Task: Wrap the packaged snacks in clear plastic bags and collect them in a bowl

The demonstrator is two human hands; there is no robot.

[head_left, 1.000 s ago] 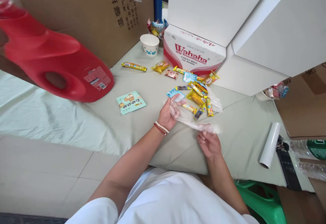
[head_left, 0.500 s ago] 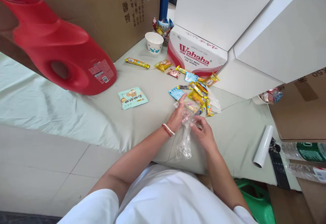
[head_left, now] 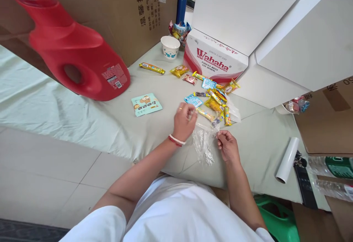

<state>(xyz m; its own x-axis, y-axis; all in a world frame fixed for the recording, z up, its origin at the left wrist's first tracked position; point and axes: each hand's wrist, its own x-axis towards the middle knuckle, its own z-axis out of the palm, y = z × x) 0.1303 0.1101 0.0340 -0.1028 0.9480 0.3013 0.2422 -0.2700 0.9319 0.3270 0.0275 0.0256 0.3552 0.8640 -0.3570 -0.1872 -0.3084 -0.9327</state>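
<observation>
Plastic bag [head_left: 203,144], one, clear and crumpled, hangs over the near side of the cloth-covered table [head_left: 256,146], its edge pinched in the right hand [head_left: 228,145], while the left hand [head_left: 184,121] curls at its other side, grip unclear. Beyond lie two blue packets [head_left: 193,100], one mint-green packet [head_left: 147,105] and overlapping yellow-wrapped snacks [head_left: 214,105], uncountable and partly covered by the bag; one Wahaha box [head_left: 213,60] stands behind them, one red jug [head_left: 91,60] at left. Compared with half a second ago, the hands are farther apart, the left fingers now bent.
</observation>
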